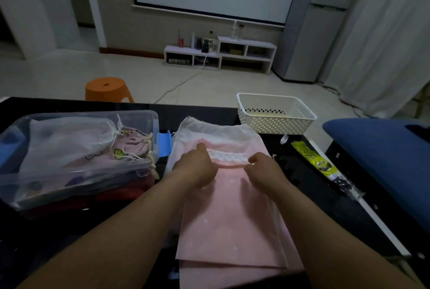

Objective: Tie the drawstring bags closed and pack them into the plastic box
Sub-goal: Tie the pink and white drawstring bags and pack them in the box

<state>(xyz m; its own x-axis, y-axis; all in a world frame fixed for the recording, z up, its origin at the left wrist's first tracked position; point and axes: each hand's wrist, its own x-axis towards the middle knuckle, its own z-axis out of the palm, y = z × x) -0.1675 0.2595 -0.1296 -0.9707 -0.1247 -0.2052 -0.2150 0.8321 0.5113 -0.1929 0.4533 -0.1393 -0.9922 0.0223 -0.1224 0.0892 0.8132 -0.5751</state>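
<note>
Hands pinch the gathered mouth of the pink bag (228, 218), left hand (197, 168) and right hand (264, 171) at opposite ends.

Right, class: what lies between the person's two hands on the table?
In the head view, the gathered white hem of the top pink bag runs between the left hand and the right hand; both hold it at its ends.

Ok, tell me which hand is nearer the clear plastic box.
Left. The left hand grips the gathered top of the pink bag, just right of the clear plastic box; the right hand pinches the same top farther right.
</note>
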